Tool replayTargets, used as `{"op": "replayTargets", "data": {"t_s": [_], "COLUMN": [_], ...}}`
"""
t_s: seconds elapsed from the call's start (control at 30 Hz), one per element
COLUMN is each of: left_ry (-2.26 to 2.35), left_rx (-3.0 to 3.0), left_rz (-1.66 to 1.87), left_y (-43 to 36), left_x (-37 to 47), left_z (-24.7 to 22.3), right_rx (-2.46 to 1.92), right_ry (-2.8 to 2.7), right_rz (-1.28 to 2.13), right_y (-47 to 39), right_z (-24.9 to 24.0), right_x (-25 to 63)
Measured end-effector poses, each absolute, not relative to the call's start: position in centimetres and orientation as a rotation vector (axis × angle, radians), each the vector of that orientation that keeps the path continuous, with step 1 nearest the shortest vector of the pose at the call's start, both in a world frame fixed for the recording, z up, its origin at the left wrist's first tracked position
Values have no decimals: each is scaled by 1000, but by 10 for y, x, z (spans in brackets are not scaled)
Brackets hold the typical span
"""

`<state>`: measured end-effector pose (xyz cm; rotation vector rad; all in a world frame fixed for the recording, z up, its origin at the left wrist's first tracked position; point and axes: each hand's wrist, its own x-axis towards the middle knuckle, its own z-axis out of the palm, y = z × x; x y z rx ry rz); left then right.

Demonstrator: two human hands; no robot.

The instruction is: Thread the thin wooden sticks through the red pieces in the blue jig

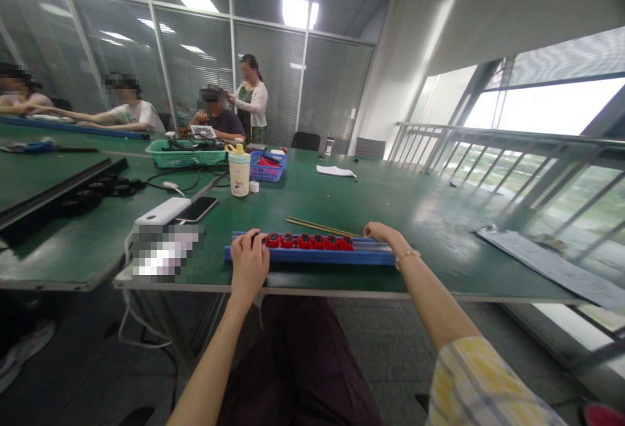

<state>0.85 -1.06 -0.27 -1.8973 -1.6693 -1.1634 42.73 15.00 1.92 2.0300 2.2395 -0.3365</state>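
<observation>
Nearest, a yellow-and-white checked cloth sleeve (481,380) covers the right upper arm, and dark trousers (293,361) show below the edge of a green-topped table (439,243). Along this edge lies a long blue, channel-shaped rail (312,256) carrying a row of red, square-bodied pieces with black tops (303,241) (six can be counted). The left hand (250,260) bends over the rail's left end, just beside the leftmost visible piece, and hides what lies beneath it; whether its fingers are clamped on a piece cannot be told. The right hand (381,232) curls at the rail's right end, apart from the row; its fingertips are hidden, so its hold cannot be told either. Thin, straight gold-coloured rods (322,226) lie just behind the rail. At right rests a clipboard with white papers (541,260); at left, a white, slab-shaped device (163,211) beside a dark smartphone (199,208). Farther back, a cream bottle with a yellow lid (239,172) stands before a blue plastic basket (274,174), with a green plastic basket (183,159) to its left. Writing on the bottle and papers is too small to read. Beyond, a person in a white cardigan (258,101) stands near a glass partition (336,74).
</observation>
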Motion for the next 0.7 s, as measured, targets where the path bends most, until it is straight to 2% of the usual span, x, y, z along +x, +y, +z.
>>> {"op": "replayTargets", "data": {"t_s": [0.7], "left_ry": [-1662], "left_rx": [-1898], "left_rz": [-1182], "left_y": [-12], "left_x": [9], "left_z": [-2], "right_rx": [2050], "right_ry": [2544], "right_rz": [-194], "right_y": [147], "right_z": [-1], "right_x": [442]}}
